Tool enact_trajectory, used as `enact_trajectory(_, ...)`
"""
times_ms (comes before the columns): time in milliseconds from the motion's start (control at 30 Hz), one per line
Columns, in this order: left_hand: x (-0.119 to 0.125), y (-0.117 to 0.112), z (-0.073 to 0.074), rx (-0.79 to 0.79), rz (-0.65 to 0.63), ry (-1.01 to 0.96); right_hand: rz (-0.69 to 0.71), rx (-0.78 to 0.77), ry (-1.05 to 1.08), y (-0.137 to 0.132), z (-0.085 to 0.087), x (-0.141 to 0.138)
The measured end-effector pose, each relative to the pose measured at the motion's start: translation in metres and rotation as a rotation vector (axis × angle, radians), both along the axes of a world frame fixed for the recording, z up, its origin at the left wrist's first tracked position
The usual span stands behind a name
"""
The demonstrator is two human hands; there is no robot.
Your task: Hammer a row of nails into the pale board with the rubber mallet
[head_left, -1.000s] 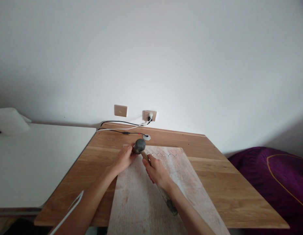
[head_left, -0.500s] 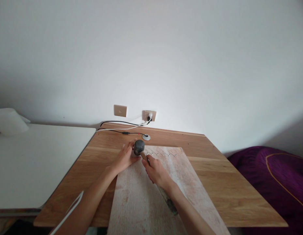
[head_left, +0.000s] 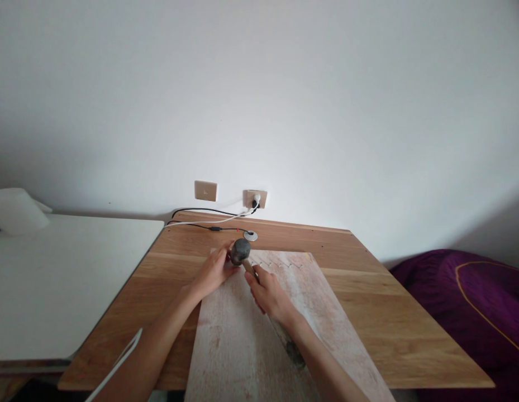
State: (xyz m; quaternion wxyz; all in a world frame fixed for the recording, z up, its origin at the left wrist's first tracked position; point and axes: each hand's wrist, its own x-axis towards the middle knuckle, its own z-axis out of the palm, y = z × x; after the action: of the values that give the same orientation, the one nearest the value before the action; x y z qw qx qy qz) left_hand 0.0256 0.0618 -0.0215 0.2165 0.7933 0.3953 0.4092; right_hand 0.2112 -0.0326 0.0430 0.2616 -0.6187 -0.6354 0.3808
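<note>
A pale, worn wooden board [head_left: 251, 335] lies on the wooden table. Along its far end stands a row of several nails [head_left: 280, 264]. My right hand [head_left: 267, 291] is wrapped round the wooden handle of a mallet [head_left: 241, 252], whose dark, rounded head is at the board's far left corner. My left hand [head_left: 215, 271] rests at that corner, thumb and fingers drawn together just beside and behind the mallet head. The head covers the fingertips, so whatever they pinch is hidden.
The wooden table [head_left: 380, 301] reaches the wall, where a black cable and a white cable [head_left: 209, 221] run to a socket [head_left: 256, 199]. A round cable grommet [head_left: 250, 235] sits beyond the board. A white table [head_left: 75, 268] stands left; a purple cushion [head_left: 460, 301] is right.
The mallet head has shifted slightly to the right in the view, still close to my left fingers. My left hand and the board have hardly moved.
</note>
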Motion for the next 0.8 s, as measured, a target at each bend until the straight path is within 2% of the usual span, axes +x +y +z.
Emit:
enact_trajectory(133,0.002,-0.002,0.003,-0.058,-0.009,-0.011,-0.018,-0.016,0.015,0.0,0.003,0.002)
enact_trajectory(267,0.001,-0.002,0.004,-0.049,-0.009,-0.014,-0.004,-0.024,0.011,-0.001,0.004,0.004)
enact_trajectory(567,-0.005,0.004,-0.011,0.06,-0.019,-0.041,0.011,0.017,-0.032,0.001,0.003,0.001)
enact_trajectory(700,-0.006,0.003,-0.009,0.059,-0.059,-0.016,0.01,0.039,-0.014,0.002,0.002,0.002)
enact_trajectory(800,-0.006,0.001,-0.005,0.026,-0.034,-0.011,0.003,0.03,0.026,0.001,0.0,0.002)
